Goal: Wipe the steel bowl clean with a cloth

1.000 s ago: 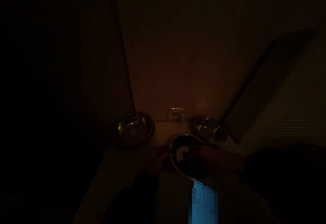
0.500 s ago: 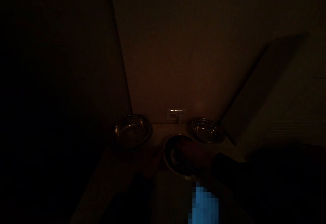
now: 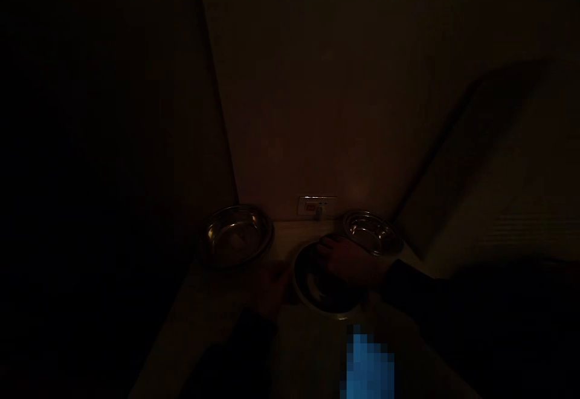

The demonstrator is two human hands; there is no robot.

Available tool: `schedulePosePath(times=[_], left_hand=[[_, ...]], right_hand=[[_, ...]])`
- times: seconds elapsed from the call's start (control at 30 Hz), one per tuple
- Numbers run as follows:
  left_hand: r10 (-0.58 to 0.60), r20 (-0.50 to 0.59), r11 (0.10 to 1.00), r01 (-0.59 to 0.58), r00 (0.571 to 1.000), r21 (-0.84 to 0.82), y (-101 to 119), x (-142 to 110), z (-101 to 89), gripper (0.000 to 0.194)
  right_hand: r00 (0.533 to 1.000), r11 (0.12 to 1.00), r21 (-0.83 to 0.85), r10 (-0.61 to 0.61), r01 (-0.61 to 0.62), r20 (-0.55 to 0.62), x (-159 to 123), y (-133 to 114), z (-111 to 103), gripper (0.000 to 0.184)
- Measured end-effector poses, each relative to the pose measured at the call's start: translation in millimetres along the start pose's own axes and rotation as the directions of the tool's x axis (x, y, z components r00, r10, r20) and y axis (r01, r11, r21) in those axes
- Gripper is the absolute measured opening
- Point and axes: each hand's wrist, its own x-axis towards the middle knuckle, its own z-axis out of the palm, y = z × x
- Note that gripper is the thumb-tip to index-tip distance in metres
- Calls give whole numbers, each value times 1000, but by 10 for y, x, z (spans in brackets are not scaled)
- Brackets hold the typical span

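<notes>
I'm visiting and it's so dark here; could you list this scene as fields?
Light: very dim
Centre: dark-looking round bowl
Right hand: over that bowl; grip unclear
Left hand: just left of that bowl; contact unclear
Back left: larger shiny round metal bowl
Back right: smaller shiny round metal bowl
Wall: pale rectangular socket plate
Front: pixelated blue patch

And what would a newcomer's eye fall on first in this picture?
Probably the blue pixelated patch at the bottom, right of centre, since the rest is very dark. Next comes the right hand over the dark middle bowl, with the shiny left bowl and right bowl farther back.
</notes>
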Motion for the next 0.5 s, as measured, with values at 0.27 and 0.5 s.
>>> schedulePosePath(times=[0.27, 0.5], left_hand=[[94, -36, 994, -91, 995, 68, 94, -123, 93, 26], [-88, 26, 992, 90, 996, -89, 45, -90, 149, 28]], right_hand=[[987, 921, 361, 112, -148, 119, -111, -259, 11, 18], [914, 706, 674, 389, -216, -115, -23, -301, -149, 32]])
